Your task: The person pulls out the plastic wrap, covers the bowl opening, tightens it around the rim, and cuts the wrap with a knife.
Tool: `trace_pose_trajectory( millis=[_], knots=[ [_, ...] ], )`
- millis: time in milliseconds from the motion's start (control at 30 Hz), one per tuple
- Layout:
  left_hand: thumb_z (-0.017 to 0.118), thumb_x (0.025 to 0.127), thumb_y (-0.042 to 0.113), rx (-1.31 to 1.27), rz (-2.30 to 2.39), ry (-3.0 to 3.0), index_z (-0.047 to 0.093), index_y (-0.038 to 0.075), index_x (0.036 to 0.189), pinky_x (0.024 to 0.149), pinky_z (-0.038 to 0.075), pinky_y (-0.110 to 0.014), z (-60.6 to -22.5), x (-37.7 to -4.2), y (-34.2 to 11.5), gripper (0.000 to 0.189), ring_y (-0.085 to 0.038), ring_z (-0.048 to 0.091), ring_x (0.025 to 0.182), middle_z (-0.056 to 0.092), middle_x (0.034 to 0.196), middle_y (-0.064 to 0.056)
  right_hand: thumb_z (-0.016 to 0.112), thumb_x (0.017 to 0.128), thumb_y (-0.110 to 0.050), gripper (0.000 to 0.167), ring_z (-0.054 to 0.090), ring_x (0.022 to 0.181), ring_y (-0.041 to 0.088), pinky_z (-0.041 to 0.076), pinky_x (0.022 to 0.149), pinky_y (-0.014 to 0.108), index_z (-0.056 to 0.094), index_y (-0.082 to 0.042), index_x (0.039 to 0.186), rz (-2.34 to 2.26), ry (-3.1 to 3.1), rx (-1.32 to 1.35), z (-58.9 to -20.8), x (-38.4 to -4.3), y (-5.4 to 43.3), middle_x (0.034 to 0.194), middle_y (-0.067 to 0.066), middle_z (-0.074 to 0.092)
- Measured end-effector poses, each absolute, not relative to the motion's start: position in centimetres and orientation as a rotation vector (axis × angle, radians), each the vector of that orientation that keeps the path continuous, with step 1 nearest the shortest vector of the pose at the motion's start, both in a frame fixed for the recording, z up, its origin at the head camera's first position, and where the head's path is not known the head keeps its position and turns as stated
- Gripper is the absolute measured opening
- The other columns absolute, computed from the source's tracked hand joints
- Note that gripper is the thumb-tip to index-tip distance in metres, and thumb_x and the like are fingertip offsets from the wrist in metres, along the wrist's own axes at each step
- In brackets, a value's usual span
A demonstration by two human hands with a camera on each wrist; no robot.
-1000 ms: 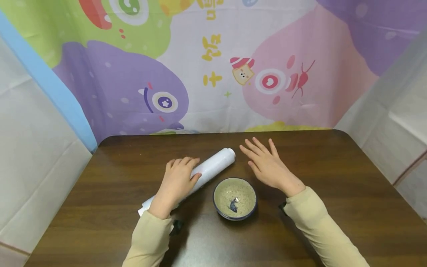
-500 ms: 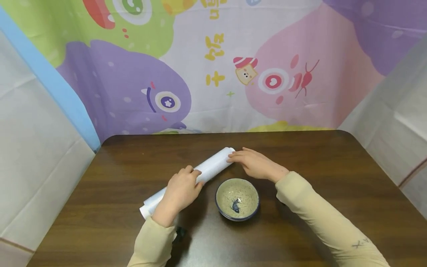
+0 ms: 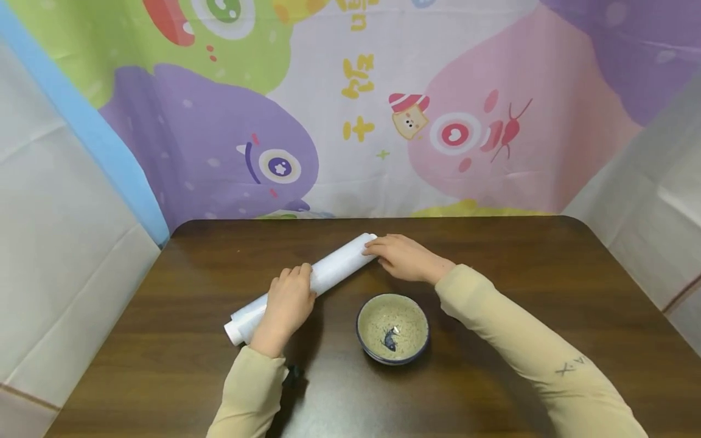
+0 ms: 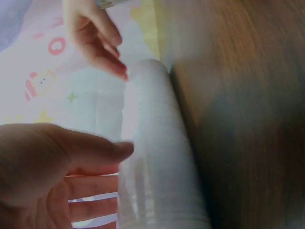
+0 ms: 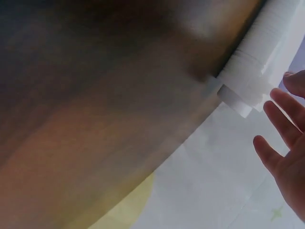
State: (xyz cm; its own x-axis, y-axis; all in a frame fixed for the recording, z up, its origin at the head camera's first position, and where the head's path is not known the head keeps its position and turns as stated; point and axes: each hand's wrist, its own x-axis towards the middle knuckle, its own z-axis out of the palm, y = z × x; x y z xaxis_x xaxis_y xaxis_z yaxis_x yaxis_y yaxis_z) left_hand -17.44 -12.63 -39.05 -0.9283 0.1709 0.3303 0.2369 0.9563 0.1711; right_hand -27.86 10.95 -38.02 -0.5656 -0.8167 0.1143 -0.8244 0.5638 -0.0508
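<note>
A white roll of clear plastic wrap (image 3: 336, 267) lies diagonally on the brown table (image 3: 493, 255). Over its middle is my left hand (image 3: 287, 304); in the left wrist view the thumb (image 4: 121, 151) meets the film and the fingers extend loosely along its side. At the far right end, the fingertips of my right hand (image 3: 408, 258) touch the wrap. Those fingers look spread and nearly straight in the right wrist view, close to the protruding core (image 5: 234, 101). A speckled bowl (image 3: 393, 328) with a blue rim and a fish drawing inside stands right of the roll.
A cartoon-printed curtain (image 3: 361, 176) hangs behind the table's back edge. Pale cloth panels (image 3: 60, 201) flank the table on both sides.
My right hand came in from the right and lowered to the roll's far end. The roll has shifted slightly left and away, the left hand staying on it. The bowl stays put.
</note>
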Motion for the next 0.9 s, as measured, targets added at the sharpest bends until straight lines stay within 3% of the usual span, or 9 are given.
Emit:
trace_pose_trajectory(
  millis=[133, 267, 400, 567, 667, 900],
  knots=[
    [0.071, 0.071, 0.005, -0.253, -0.311, -2.758, 0.052, 0.003, 0.084, 0.059, 0.042, -0.041, -39.3, -17.9, -12.6, 0.024, -0.032, 0.055, 0.074, 0.061, 0.077, -0.012, 0.056, 0.086, -0.007, 0.031, 0.053, 0.110, 0.024, 0.038, 0.098, 0.043, 0.060, -0.011, 0.116, 0.107, -2.676, 1.410, -37.7, -28.3, 10.0, 0.114, 0.006, 0.059],
    [0.070, 0.072, 0.005, -0.257, -0.297, -2.736, 0.052, 0.004, 0.074, 0.059, 0.043, -0.042, -39.3, -18.1, -12.5, 0.019, -0.032, 0.056, 0.072, 0.061, 0.075, -0.012, 0.057, 0.085, -0.006, 0.031, 0.054, 0.107, 0.024, 0.040, 0.094, 0.043, 0.061, -0.011, 0.115, 0.093, -2.680, 1.380, -37.6, -28.7, 9.3, 0.112, 0.006, 0.058],
    [0.069, 0.074, 0.006, -0.255, -0.266, -2.743, 0.054, 0.002, 0.074, 0.062, 0.045, -0.043, -39.4, -18.1, -12.6, 0.015, -0.032, 0.056, 0.076, 0.062, 0.079, -0.013, 0.058, 0.085, -0.008, 0.037, 0.049, 0.116, 0.025, 0.041, 0.095, 0.043, 0.055, -0.010, 0.122, 0.113, -2.728, 1.384, -37.8, -29.4, 8.7, 0.127, 0.009, 0.051],
    [0.068, 0.075, 0.006, -0.250, -0.243, -2.748, 0.055, 0.000, 0.078, 0.062, 0.044, -0.043, -39.7, -18.0, -12.4, 0.014, -0.034, 0.056, 0.078, 0.061, 0.082, -0.015, 0.063, 0.085, -0.019, 0.060, 0.034, 0.130, 0.027, 0.035, 0.100, 0.046, 0.037, -0.013, 0.139, 0.111, -2.911, 1.349, -38.0, -30.1, 8.4, 0.144, 0.009, 0.034],
    [0.069, 0.075, 0.006, -0.256, -0.240, -2.729, 0.055, 0.000, 0.078, 0.062, 0.044, -0.043, -39.8, -17.9, -12.5, 0.016, -0.034, 0.056, 0.078, 0.062, 0.083, -0.016, 0.069, 0.081, -0.022, 0.064, 0.037, 0.127, 0.026, 0.037, 0.097, 0.045, 0.040, -0.015, 0.137, 0.071, -2.882, 1.347, -38.5, -30.6, 8.1, 0.138, 0.007, 0.042],
    [0.068, 0.074, 0.001, -0.274, -0.405, -2.713, 0.054, 0.002, 0.082, 0.060, 0.046, -0.044, -39.7, -18.1, -13.2, 0.016, -0.035, 0.058, 0.072, 0.060, 0.081, -0.014, 0.073, 0.076, -0.020, 0.053, 0.049, 0.114, 0.024, 0.041, 0.093, 0.039, 0.053, -0.012, 0.124, 0.080, -2.776, 1.349, -38.7, -31.3, 7.9, 0.120, 0.005, 0.053]
  ],
)
